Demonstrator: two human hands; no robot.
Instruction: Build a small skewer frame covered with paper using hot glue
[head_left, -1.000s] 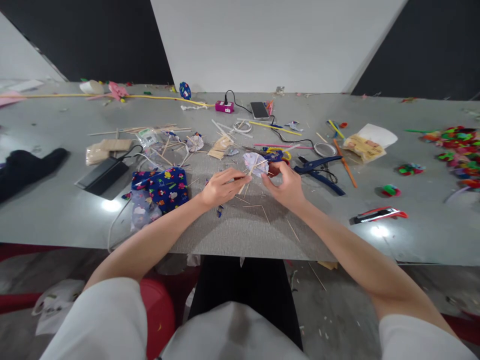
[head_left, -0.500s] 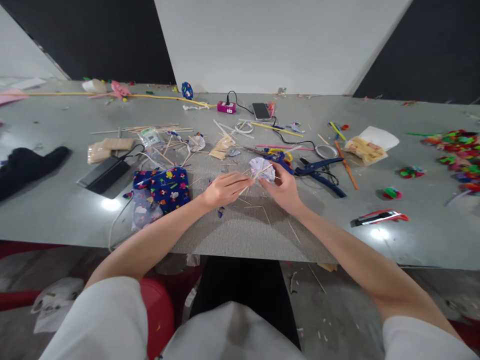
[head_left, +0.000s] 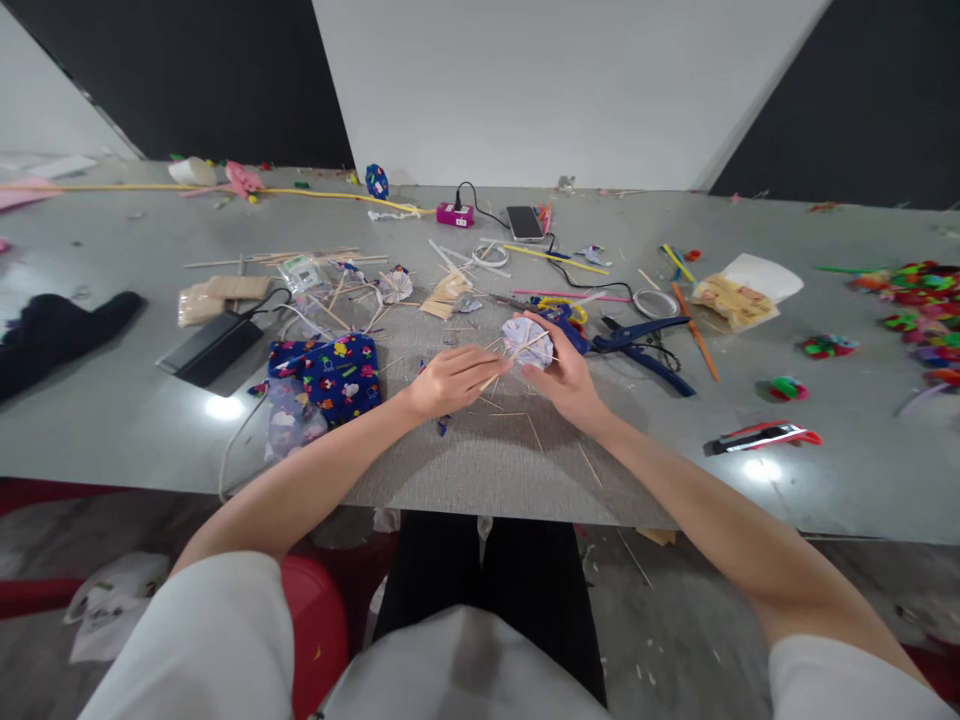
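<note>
the left hand (head_left: 456, 382) pinches thin sticks (head_left: 490, 382) against a small pale disc (head_left: 523, 334). the right hand (head_left: 564, 370) curls half-closed around the disc's edge, holding it, near blue pliers (head_left: 634, 333).

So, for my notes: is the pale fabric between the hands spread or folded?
Spread: the pale fabric shows a round outline, thin sticks crossing its face.

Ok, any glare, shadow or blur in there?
Head view: bright glare on the table, below the cutter and left of the cloth; head view: soft shadow on the near side of the left hand and right hand; head view: the heap at far right looks smeared, fine detail on the disc is soft.
</note>
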